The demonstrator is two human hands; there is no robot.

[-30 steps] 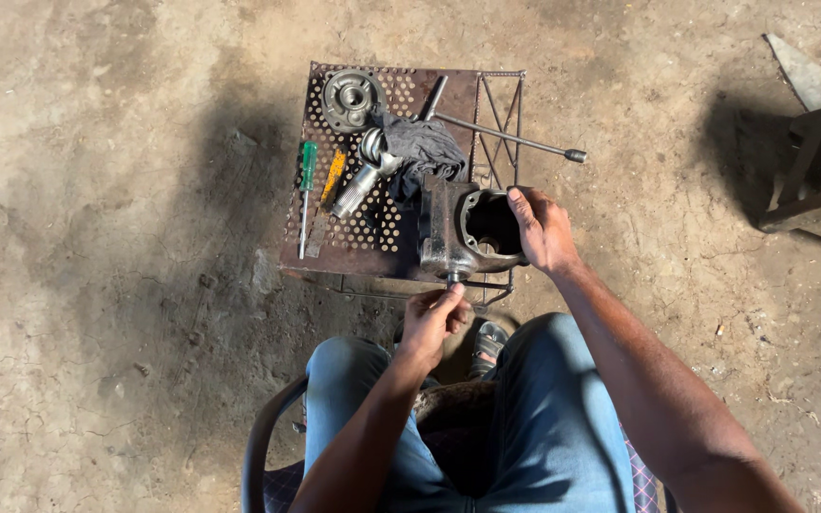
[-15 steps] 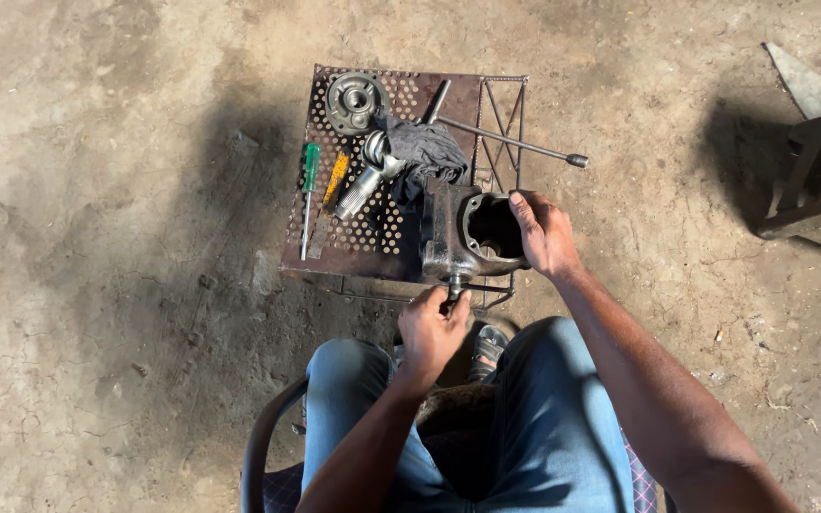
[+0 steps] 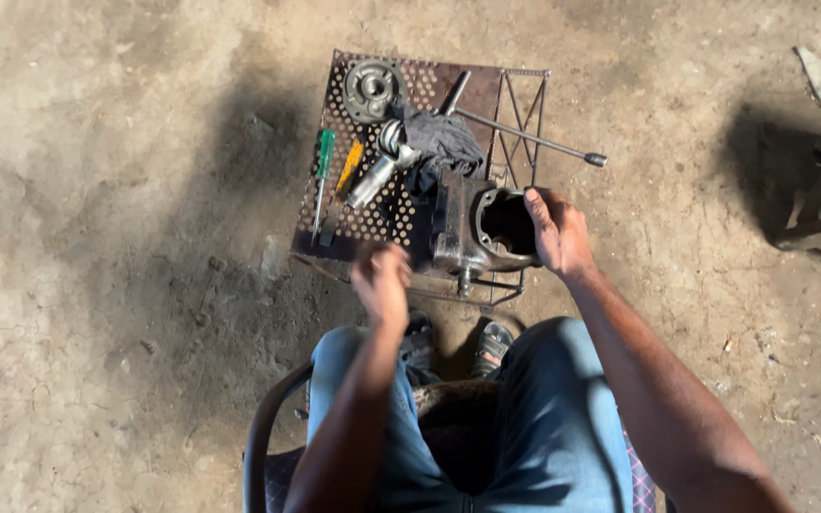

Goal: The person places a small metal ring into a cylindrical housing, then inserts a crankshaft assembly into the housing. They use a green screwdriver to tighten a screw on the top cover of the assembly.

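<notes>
A: Nearest in, the left hand hung blurred above the bench edge; whether its fingers were apart or closed, I couldn't tell.

B: And the right hand was clamped on the rim of the grey metal housing, round bore facing up, at the near right corner.

A: Beyond lay a dark rag, green screwdriver, yellow tool, round flange, long rod. Perforated rusty top, dusty concrete floor.
</notes>
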